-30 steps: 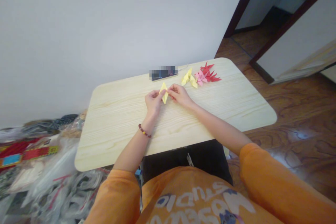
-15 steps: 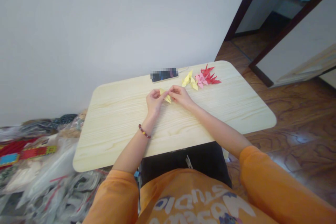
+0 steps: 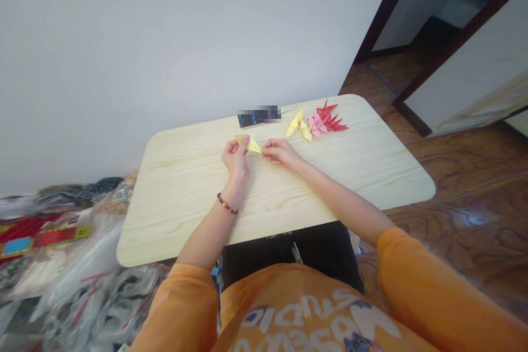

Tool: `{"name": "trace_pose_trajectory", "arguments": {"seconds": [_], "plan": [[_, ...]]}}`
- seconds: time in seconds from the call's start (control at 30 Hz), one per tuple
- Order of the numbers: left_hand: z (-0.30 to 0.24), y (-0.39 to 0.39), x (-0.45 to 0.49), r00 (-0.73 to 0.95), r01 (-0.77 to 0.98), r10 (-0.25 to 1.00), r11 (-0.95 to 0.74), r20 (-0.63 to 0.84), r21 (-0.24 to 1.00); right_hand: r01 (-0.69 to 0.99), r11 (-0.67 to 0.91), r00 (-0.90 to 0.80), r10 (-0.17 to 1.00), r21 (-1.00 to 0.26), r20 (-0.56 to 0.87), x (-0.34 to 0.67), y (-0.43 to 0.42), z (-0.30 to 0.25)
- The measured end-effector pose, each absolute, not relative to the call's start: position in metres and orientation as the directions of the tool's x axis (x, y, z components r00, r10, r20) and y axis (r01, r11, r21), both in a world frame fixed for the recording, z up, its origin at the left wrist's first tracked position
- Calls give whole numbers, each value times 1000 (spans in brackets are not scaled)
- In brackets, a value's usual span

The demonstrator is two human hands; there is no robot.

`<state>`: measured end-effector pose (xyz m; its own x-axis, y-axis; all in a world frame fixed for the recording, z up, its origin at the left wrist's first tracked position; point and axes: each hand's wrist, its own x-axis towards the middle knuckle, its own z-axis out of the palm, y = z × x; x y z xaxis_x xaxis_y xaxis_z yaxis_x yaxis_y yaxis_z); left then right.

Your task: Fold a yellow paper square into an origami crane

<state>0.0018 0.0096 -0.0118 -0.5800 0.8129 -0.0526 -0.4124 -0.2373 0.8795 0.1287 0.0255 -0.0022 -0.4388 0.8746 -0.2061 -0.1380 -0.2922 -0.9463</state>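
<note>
A small folded piece of yellow paper [image 3: 249,143] is held between both hands above the middle of a light wooden table [image 3: 185,192]. My left hand [image 3: 235,157], with a bead bracelet on its wrist, pinches the paper's left end. My right hand [image 3: 278,151] pinches its right tip with closed fingers. Just beyond my right hand lie finished folded paper figures: yellow ones [image 3: 298,124], pink ones [image 3: 317,124] and red ones [image 3: 332,117].
A dark phone [image 3: 259,116] lies at the table's far edge by the white wall. Bags and colourful clutter [image 3: 49,264] pile up on the floor to the left. A wooden floor and an open doorway [image 3: 429,27] are at the right.
The yellow paper has turned from upright to lying sideways. My left hand has shifted a little left and lifted with it. The right hand stays at the paper's right end.
</note>
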Motion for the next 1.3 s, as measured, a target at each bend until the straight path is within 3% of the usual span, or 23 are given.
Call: {"name": "trace_pose_trajectory", "arguments": {"seconds": [0.17,0.33,0.5,0.63,0.87,1.3], "plan": [[-12,12,-8,-607,-421,791,-237,-78,876,-101,-225,-380,909,-969,-172,131,30,-7],[-13,9,0,-404,-391,904,-31,-141,920,-151,20,-243,968,-988,57,134,35,-6],[-14,6,5,-244,-341,969,-44,-43,939,-107,60,-211,974,-992,82,136,37,-6],[-15,5,5,-263,-272,965,-86,12,959,-85,62,-158,985,-994,75,137,38,-9],[-1,-6,9,-371,-73,912,-215,173,974,-78,188,-85,977,-979,194,136,33,-2],[-8,-4,16,-400,-145,909,-191,119,971,60,417,38,907,-907,420,139,19,2]]}}
